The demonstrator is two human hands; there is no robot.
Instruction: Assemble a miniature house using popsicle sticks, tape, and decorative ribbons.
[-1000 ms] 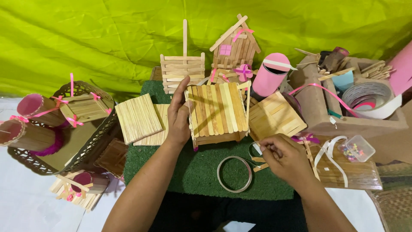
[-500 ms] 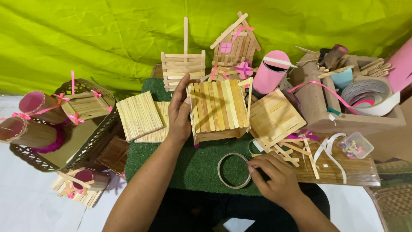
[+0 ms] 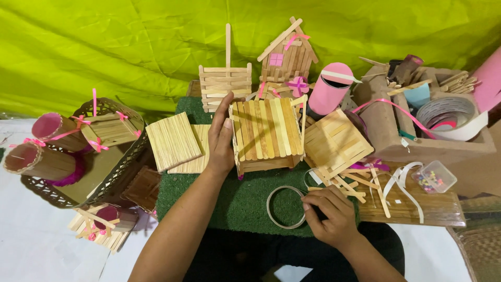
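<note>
Stick-built box (image 3: pixel 267 134) sits on the green mat (image 3: pixel 219 198), the left hand (image 3: pixel 222 140) clasped around its side. Right hand (image 3: pixel 330 213) curls near the tape ring (image 3: pixel 284 207); whether it holds anything I cannot tell. A nudge could tip the box onto loose sticks (image 3: pixel 347 183).

Pink cylinder (image 3: pixel 330 93), stick house (image 3: pixel 287 57)

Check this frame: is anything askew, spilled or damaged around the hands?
Nothing looks damaged. Loose craft sticks lie scattered crisscross by the right hand; the left hand steadies the stick house, which sits upright.
</note>
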